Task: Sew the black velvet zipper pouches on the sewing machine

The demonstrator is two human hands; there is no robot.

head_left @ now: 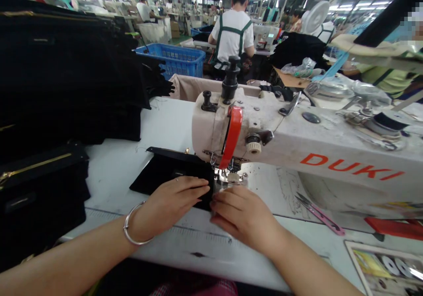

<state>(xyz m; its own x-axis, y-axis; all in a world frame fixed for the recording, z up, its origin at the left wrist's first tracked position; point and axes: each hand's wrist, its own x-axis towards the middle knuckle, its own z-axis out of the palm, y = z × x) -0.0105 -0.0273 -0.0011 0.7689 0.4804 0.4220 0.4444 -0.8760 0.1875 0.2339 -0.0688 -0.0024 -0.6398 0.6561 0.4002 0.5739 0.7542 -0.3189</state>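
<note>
A black fabric panel [158, 172] with a small label lies on the sewing machine's bed, its right edge at the presser foot [228, 177]. A gold zipper pull [187, 151] shows at its far edge. My left hand [175, 199], with a silver bangle at the wrist, rests flat on the panel, fingers stretched to the right. Close in front of the presser foot, my right hand [244, 212] has bent fingers and thumb closed on the panel's near right edge. The needle tip is hard to make out behind the red guard [231, 137].
Tall stacks of black zippered pieces [66, 75] stand at left. Pink thread snips [320, 214] lie right of my right hand, under the machine arm [330, 141]. A tray [355, 254] sits at front right. Beyond are a blue crate [185, 62] and a co-worker [233, 31].
</note>
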